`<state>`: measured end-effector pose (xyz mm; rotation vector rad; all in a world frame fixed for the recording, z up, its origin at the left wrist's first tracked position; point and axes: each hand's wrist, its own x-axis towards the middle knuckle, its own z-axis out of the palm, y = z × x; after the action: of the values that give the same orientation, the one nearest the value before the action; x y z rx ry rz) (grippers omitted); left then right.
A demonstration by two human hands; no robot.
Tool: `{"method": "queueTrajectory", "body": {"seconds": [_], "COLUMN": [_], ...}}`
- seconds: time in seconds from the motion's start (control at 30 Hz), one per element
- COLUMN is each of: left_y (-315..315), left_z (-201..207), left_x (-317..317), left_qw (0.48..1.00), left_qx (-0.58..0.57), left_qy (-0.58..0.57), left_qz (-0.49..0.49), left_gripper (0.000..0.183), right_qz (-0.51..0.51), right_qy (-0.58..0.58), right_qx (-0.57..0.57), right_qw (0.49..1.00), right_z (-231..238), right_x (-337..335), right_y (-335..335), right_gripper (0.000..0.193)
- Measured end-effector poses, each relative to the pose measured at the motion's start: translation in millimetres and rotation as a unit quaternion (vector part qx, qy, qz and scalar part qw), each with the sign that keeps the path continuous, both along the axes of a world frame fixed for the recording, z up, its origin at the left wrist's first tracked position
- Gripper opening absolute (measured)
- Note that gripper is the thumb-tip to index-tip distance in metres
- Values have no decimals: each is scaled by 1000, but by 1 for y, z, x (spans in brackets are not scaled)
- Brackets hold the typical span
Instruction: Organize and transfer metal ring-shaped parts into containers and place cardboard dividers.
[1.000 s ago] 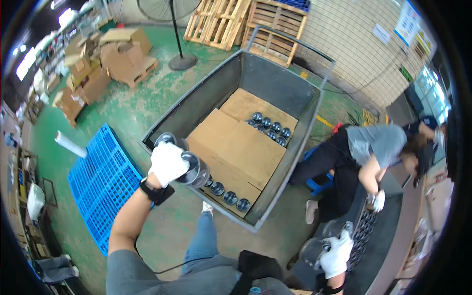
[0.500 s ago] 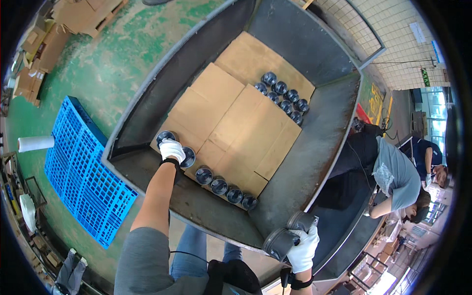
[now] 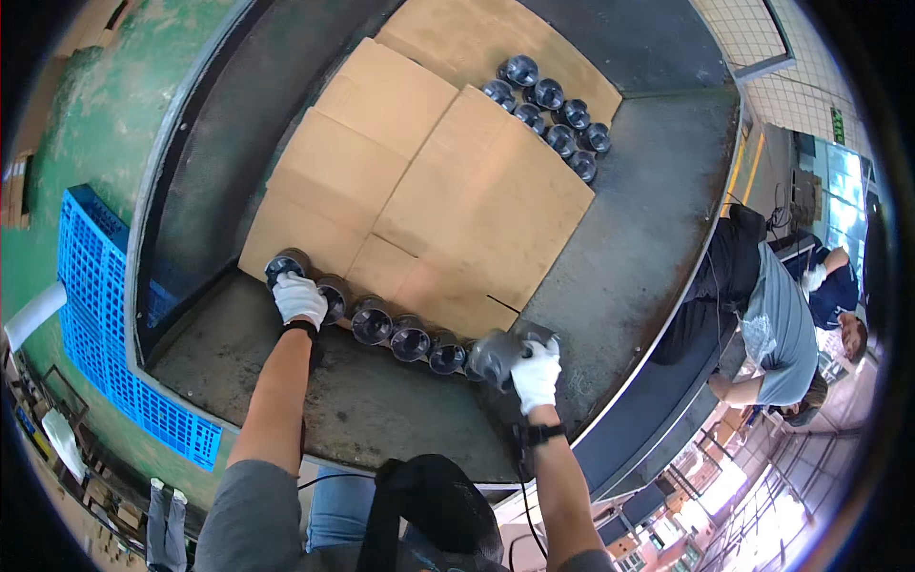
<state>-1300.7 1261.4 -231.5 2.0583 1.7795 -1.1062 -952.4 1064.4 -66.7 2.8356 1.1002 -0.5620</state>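
My gloved left hand [image 3: 300, 297] is closed round the dark metal piston [image 3: 287, 263] at the left end of the near row. Beside it stand several more pistons [image 3: 372, 321], open ends up, along the cardboard's near edge. My gloved right hand [image 3: 537, 377] grips two pistons, one of them a motion-blurred piston [image 3: 496, 358], at the row's right end. Whether they touch the row cannot be made out. Under the row lie flat cardboard sheets [image 3: 381, 162] inside a grey metal bin [image 3: 629, 229]. A second group of pistons [image 3: 560, 140] stands at the far right of the cardboard.
High bin walls surround the cardboard, with the left rim [image 3: 157, 191] nearest a blue plastic pallet [image 3: 95, 286]. A white roll [image 3: 36, 315] lies by that pallet. On the right, a co-worker in a grey shirt [image 3: 782, 315] bends beside a dark conveyor-like surface [image 3: 629, 419].
My right hand has carried the pistons from over the bin's near right rim inward to the row's right end. My left hand stays at the left end. The view has shifted closer over the bin.
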Motion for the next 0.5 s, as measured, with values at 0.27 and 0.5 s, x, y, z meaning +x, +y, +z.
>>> {"method": "queueTrajectory", "body": {"seconds": [0.27, 0.5], "left_y": [6, 8], "left_z": [8, 12], "left_x": [4, 1], "left_qw": [1000, 997], "left_qx": [-30, -59], "left_qy": [2, 45], "left_qz": [4, 9], "left_gripper": [53, 48], "right_qz": [-63, -134], "right_qy": [-5, -9], "right_qx": [-153, -267], "right_qw": [986, 954], "right_z": [-126, -180], "right_x": [7, -23], "right_y": [7, 10], "right_gripper": [25, 34]}}
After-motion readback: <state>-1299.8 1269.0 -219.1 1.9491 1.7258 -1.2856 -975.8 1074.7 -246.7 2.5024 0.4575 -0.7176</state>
